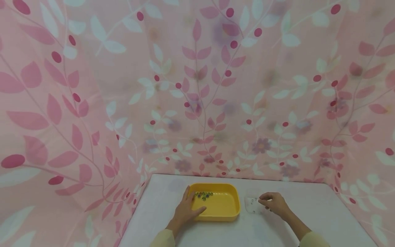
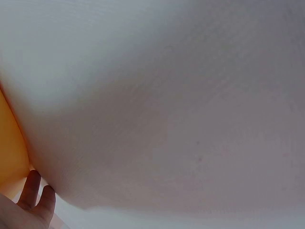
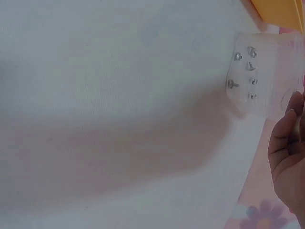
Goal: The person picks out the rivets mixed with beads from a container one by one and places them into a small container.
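A yellow plastic tray (image 1: 220, 210) sits on the white table, with several greenish glass marbles (image 1: 204, 195) grouped at its far left. My left hand (image 1: 186, 207) rests on the tray's left side, fingers spread along the rim and thumb reaching over the near left corner. Two of its fingertips touch the tray's outer wall in the left wrist view. To the right of the tray stands a small clear plastic container (image 3: 264, 71) with several small shiny pieces (image 3: 251, 66) inside. With curled fingers, my right hand (image 1: 274, 203) pinches its right edge.
A white cloth covers the table (image 1: 296, 226). Pink curtains (image 1: 197, 103) with leaf patterns hang behind the table and along both sides. The tray and the clear container stand a short gap apart.
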